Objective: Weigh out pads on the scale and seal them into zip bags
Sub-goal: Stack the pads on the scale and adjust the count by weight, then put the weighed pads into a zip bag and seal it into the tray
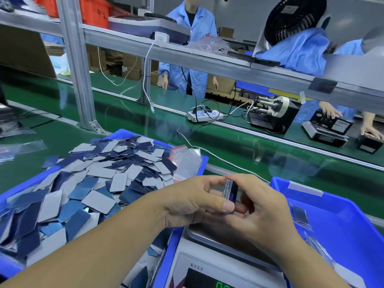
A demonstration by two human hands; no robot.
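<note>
Both hands, left hand (187, 201) and right hand (264, 206), clasp a small dark-blue stack of pads (229, 191) above the steel-topped scale (209, 238) (lower centre); square edges before setting down.

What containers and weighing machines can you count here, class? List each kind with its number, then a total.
Blue bins: 2, the pad bin and the right bin
Scales: 2, the near scale and the far scale
Orange crates: 1
Total: 5
</note>
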